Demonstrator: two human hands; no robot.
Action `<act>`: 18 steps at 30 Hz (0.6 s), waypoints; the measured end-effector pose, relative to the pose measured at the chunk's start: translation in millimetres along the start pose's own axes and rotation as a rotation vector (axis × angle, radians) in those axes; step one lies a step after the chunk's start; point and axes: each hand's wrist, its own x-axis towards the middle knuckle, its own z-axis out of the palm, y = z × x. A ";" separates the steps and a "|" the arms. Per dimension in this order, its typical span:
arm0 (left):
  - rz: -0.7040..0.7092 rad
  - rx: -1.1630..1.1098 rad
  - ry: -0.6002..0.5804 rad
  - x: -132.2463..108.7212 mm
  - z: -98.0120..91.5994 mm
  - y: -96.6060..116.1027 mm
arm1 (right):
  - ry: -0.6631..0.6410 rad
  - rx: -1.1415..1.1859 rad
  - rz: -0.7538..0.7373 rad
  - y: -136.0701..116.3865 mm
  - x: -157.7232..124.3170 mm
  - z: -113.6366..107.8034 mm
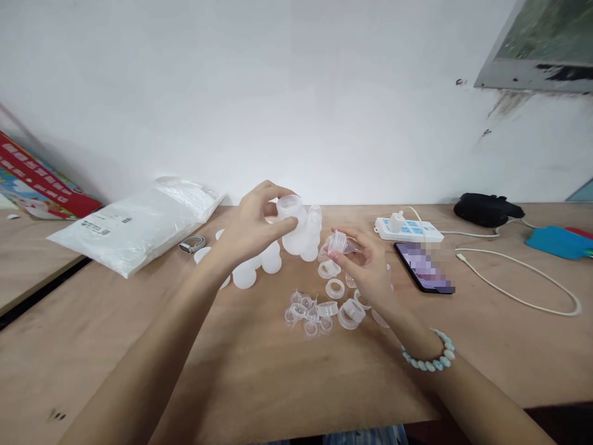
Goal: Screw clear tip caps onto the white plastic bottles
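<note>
translucent white bottle (pixel 293 226), pale green bead bracelet (pixel 433 360), blue-and-white power strip (pixel 407 229)

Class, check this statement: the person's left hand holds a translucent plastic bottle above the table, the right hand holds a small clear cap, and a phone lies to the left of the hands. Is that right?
Not quite. In the head view the phone lies to the right of the hands, beside the power strip. The rest stands: the left hand holds the translucent plastic bottle above the table, and the right hand holds the small clear cap.

Looks like a home piecework bench: plain wooden table (pixel 259 383) against a bare white wall (pixel 296 93), power strip (pixel 407 230) near its far edge.
</note>
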 end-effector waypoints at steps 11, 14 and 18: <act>-0.321 -0.705 -0.460 -57.9 30.6 -47.4 | -0.382 -0.037 -0.123 -4.5 6.5 -11.1; -0.373 -0.833 -0.559 -62.2 31.3 -52.3 | -0.502 -0.031 -0.162 -6.7 7.2 -11.1; -0.448 -0.906 -0.599 -66.0 32.3 -52.4 | -0.555 -0.023 -0.188 -8.8 4.6 -9.4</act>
